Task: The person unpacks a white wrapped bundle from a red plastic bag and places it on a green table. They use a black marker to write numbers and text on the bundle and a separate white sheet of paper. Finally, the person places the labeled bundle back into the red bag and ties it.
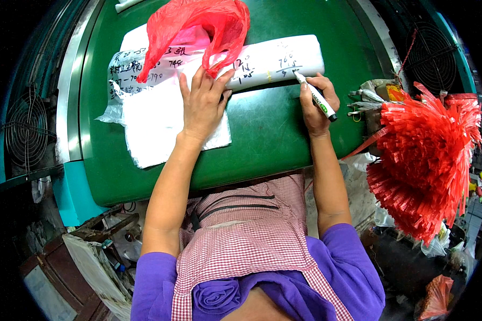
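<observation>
A green table [262, 125], its edges curved by the wide lens, fills the upper centre of the view. The person stands at its near edge in a purple shirt [353, 262] and a red-and-white checked apron [246, 243]. To the right hangs a large bunch of red plastic strips [423, 155], beside the table. Round fan guards stand on either side — a left fan guard [27, 128] and a right fan guard [428, 51].

On the table, a folded white sheet [150, 128] lies to the left, with a crumpled plastic wrapper [115, 101] bearing black handwriting along its far-left side. A thin red bag [168, 24] is heaped above them, overlapping the left part of a long white roll [305, 51]. The roll lies crosswise near the middle of the table, marked with handwritten figures.

The left hand [202, 101] lies with fingers spread, partly over the white sheet, its fingertips at the red bag and the near side of the roll; it is closed round nothing visible. The right hand [319, 107] pinches a white marker [319, 99] between thumb and fingers — black end toward the person, tip at the roll's near edge, just beside the figures. Whether the tip touches cannot be told.
</observation>
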`<act>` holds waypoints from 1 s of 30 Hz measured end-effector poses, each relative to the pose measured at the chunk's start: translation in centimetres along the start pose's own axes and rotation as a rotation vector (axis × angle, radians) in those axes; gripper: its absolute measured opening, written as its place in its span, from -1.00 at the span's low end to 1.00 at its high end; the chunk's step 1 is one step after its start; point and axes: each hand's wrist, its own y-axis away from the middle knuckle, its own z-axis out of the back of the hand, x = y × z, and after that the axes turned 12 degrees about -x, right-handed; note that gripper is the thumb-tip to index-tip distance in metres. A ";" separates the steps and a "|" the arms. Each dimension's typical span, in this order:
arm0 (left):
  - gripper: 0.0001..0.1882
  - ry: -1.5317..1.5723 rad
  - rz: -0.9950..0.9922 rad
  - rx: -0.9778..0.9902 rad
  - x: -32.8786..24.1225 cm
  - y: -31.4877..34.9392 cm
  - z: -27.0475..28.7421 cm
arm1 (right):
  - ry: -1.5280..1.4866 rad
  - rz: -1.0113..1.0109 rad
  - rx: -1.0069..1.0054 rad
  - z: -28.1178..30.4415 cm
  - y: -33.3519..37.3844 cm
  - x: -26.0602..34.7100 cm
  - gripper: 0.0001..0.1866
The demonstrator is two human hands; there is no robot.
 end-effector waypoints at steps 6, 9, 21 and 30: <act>-0.46 -0.014 0.001 0.009 0.0 0.0 0.0 | -0.002 0.018 0.000 -0.1 -0.2 0.4 -0.87; -0.46 -0.022 0.003 0.009 0.0 0.0 0.0 | 0.001 0.007 0.006 -0.1 -0.1 0.6 -0.86; -0.44 -0.010 0.005 -0.001 0.0 0.1 0.0 | 0.013 0.002 0.039 -0.1 0.0 0.2 -0.86; -0.45 0.005 0.004 0.008 -0.1 0.0 0.0 | 0.048 0.012 0.091 0.2 0.2 -0.5 -0.87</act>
